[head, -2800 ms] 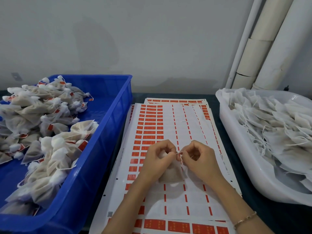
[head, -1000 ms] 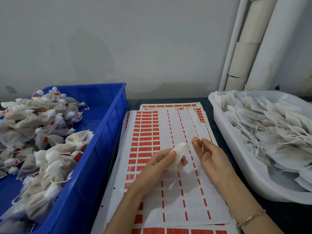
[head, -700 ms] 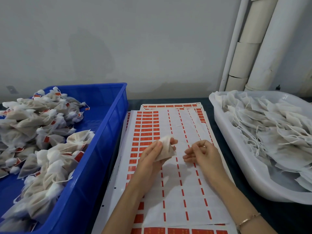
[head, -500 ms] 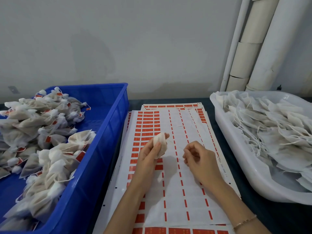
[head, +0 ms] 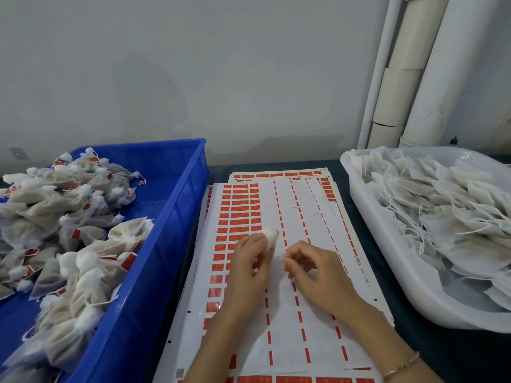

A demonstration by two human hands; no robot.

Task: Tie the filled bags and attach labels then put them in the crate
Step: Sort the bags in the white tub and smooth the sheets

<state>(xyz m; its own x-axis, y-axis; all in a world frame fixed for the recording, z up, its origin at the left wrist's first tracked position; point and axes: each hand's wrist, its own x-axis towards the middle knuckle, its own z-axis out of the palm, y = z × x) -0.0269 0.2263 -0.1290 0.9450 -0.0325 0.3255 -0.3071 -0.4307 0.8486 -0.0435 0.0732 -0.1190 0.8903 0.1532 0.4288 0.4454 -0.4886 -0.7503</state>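
My left hand point(head: 249, 264) is closed around a small white filled bag point(head: 271, 236), whose gathered top sticks out above my fingers. My right hand point(head: 312, 269) hovers just to its right with thumb and forefinger pinched on the end of the bag's thin string. Both hands are over a stack of label sheets point(head: 304, 217) with rows of red labels point(head: 239, 208), many peeled off. The blue crate point(head: 177, 217) at the left holds several tied, labelled bags point(head: 69, 217).
A white tub point(head: 387, 258) at the right is piled with untied bags point(head: 442, 205) and loose strings. White pipes point(head: 409, 73) stand at the back right against a grey wall. The table top is dark between the containers.
The bag went from both hands into my left hand alone, which raised it and bunched its top. My right hand let go of the bag and now pinches the string beside it.
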